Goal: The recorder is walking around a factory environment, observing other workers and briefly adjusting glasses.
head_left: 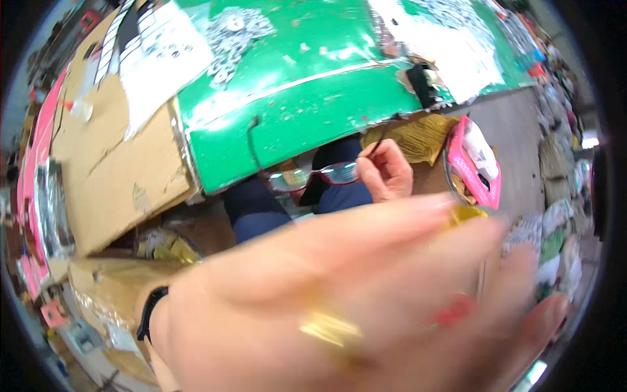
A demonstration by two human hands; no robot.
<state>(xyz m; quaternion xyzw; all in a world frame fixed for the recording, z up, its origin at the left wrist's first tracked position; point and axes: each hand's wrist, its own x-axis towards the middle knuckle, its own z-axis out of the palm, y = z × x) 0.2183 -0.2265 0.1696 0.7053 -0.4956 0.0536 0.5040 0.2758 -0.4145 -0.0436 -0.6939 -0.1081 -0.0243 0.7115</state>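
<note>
My left hand (313, 294) fills the lower foreground close to the camera, blurred by motion. Its back shows, with a gold ring and a black band at the wrist. The fingers stretch to the right, apart, and nothing shows in them. Behind it, my right hand (388, 173) pinches one temple arm of a pair of red-framed eyeglasses (318, 172) between thumb and fingers. The glasses hang over my lap, just off the table's near edge, lenses low and the other dark temple arm pointing up. My right wrist and forearm are hidden by the left hand.
Ahead is a green-covered table (281, 137) with a pile of small grey parts (235, 39) and white sheets (163, 59). A dark object (423, 85) lies at its right edge. Cardboard (124, 170) borders the left; a pink container (471, 166) stands to the right.
</note>
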